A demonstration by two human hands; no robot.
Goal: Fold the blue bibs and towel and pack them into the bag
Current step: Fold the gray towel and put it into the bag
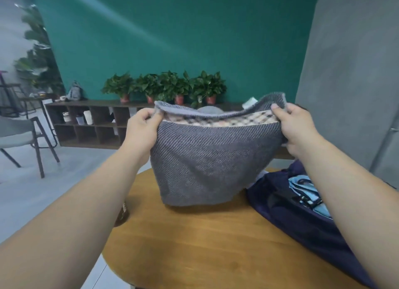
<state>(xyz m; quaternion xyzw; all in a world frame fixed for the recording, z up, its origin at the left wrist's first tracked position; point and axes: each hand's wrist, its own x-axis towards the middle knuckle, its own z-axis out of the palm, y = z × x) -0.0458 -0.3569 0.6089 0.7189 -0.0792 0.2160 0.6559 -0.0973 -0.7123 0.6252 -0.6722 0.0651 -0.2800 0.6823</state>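
Observation:
A grey-blue towel (207, 159) with a checked band near its top edge hangs doubled over above the round wooden table (194, 245). My left hand (143, 126) pinches its upper left corner and my right hand (295, 126) pinches the upper right corner. The towel's lower fold rests on or just above the tabletop. To the right lies an open dark navy bag (291, 211), with light blue bibs (306, 191) showing inside it.
A low wooden shelf unit (86, 124) carries potted plants (164, 87) along the green wall. At the left stands a grey chair (19, 135). A dark object (122, 213) sits at the table's left edge, partly hidden by my left forearm.

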